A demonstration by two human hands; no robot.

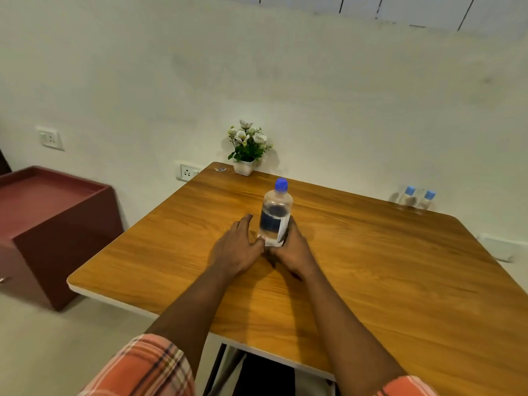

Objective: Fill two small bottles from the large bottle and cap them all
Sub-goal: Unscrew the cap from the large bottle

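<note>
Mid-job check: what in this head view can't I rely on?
Head view only:
- Right hand: fingers hidden behind the large bottle, grip unconfirmed.
- Small bottles: too far and small to read fill level.
- The bottle's label: blurred, unreadable.
- Speck by the flower pot: too small to identify.

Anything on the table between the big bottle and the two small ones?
Nothing visible. Only bare table lies between the large bottle and the small bottles at the far right; the flower pot sits off that line.
</note>
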